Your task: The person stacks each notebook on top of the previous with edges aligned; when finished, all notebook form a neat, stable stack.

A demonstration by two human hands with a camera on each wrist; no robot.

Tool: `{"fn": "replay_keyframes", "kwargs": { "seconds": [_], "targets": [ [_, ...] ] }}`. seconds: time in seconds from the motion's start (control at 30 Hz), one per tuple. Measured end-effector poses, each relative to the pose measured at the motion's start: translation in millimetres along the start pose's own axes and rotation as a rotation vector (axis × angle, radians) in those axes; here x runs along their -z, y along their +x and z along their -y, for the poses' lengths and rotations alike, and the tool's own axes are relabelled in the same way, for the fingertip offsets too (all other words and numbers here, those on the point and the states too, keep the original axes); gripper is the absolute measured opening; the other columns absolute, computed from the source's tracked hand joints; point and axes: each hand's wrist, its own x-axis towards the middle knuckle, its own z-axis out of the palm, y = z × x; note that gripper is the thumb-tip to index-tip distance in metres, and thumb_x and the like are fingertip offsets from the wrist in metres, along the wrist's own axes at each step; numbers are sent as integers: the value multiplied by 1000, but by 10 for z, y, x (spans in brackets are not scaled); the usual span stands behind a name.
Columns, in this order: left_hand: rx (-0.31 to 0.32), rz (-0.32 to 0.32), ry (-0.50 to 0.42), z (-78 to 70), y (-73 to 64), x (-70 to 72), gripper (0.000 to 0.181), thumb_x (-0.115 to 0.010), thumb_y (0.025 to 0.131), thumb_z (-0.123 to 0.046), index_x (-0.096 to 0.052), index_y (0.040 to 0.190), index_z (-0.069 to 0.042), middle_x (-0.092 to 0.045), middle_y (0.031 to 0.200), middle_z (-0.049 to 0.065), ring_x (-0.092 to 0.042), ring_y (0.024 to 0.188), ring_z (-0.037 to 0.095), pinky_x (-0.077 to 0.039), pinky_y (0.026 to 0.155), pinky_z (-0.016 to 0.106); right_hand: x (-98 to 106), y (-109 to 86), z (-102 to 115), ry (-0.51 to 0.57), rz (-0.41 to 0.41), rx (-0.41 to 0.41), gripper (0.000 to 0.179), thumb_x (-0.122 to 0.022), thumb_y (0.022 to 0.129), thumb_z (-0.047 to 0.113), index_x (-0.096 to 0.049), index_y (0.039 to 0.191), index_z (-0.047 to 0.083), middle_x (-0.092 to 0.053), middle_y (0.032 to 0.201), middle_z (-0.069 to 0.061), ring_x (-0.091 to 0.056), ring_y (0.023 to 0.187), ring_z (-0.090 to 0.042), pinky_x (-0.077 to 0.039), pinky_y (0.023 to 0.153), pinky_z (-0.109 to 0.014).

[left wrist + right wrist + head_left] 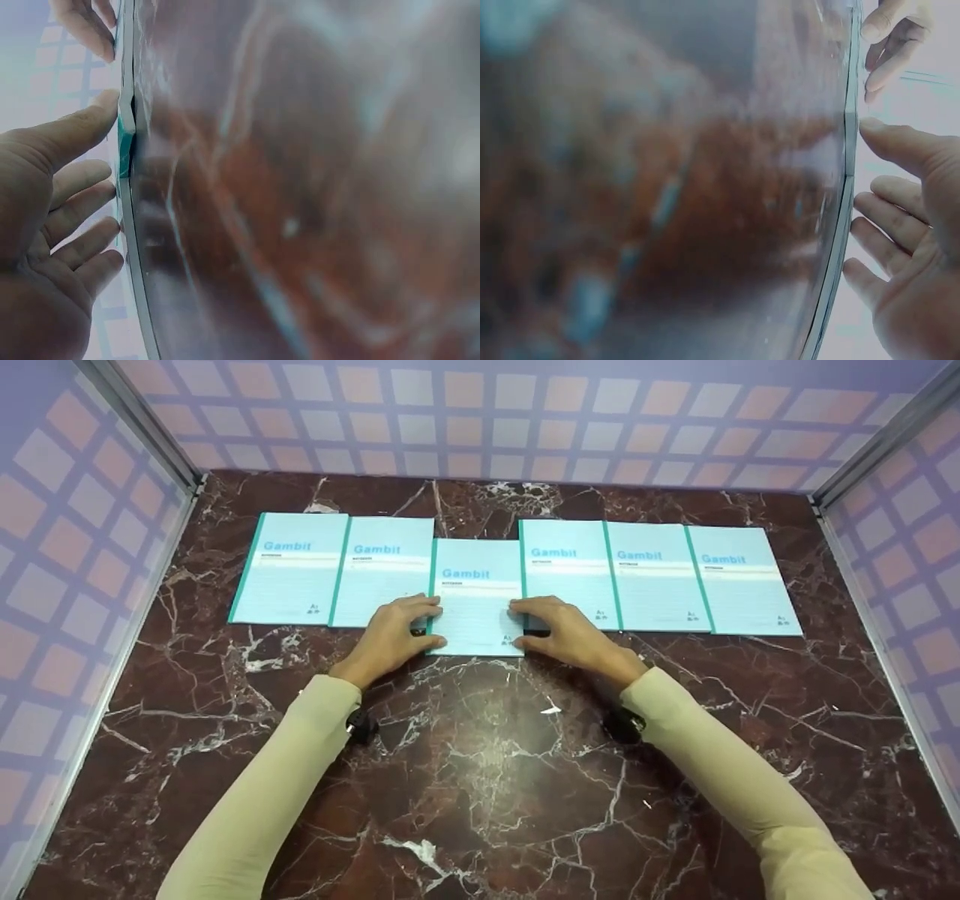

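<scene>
A pale blue notebook (477, 615) marked Gambit, with a green spine, lies flat on the marble table, a little nearer the body than the others in its row. At its left edge, my left hand (394, 634) rests with thumb and fingertips touching the cover. Across from it my right hand (566, 634) touches the right edge the same way. From the left wrist, the thumb lies by the green spine (126, 154) and the other fingers spread loosely. Seen from the right wrist, the right hand's fingers (889, 225) are likewise loose, the thumb near the notebook's edge.
Two matching notebooks, one at the far left (289, 585) and one beside the middle (386, 574), overlap slightly. Three more (570, 577) stretch to the right. Checkered panels (480, 427) wall the brown marble table (480, 780) on the back and both sides.
</scene>
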Motion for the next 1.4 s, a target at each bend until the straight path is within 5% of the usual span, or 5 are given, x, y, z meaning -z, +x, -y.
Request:
{"fn": "replay_keyframes", "kwargs": {
  "seconds": [0.43,0.7,0.93,1.13,1.4],
  "targets": [
    [20,-339,-33,-65,-282,2,24,-85,91,-5,-82,114,0,-78,113,18,-74,107,36,-59,97,48,95,-287,95,146,-81,-131,40,-78,98,13,-70,135,1,-73,127,-13,-71,112,-29,-58,100,-41],
    [129,-289,-63,-181,-354,-30,22,-85,90,-3,-81,111,2,-77,112,19,-76,90,32,-63,83,43,58,-328,144,184,-22,-162,36,-77,100,12,-71,133,2,-74,124,-11,-71,112,-26,-58,100,-39],
    [102,-266,-69,-248,-371,-91,22,-84,89,-1,-82,111,2,-78,110,18,-77,95,33,-63,86,46,20,-328,196,173,-22,-164,35,-75,100,8,-71,133,-1,-76,117,-13,-74,104,-27,-61,93,-36],
    [131,-258,-78,-275,-402,-150,21,-83,91,-4,-83,112,-2,-79,109,14,-74,77,28,-61,74,41,-38,-329,247,161,-48,-158,35,-75,100,8,-72,134,-1,-77,116,-14,-75,102,-27,-61,92,-38],
    [260,-314,-174,-272,-434,-184,18,-80,96,-8,-85,112,-12,-80,113,8,-76,91,24,-56,73,36,-80,-370,254,153,-80,-192,34,-75,101,11,-72,134,2,-76,124,-14,-76,105,-29,-62,90,-41]
  ]
}}
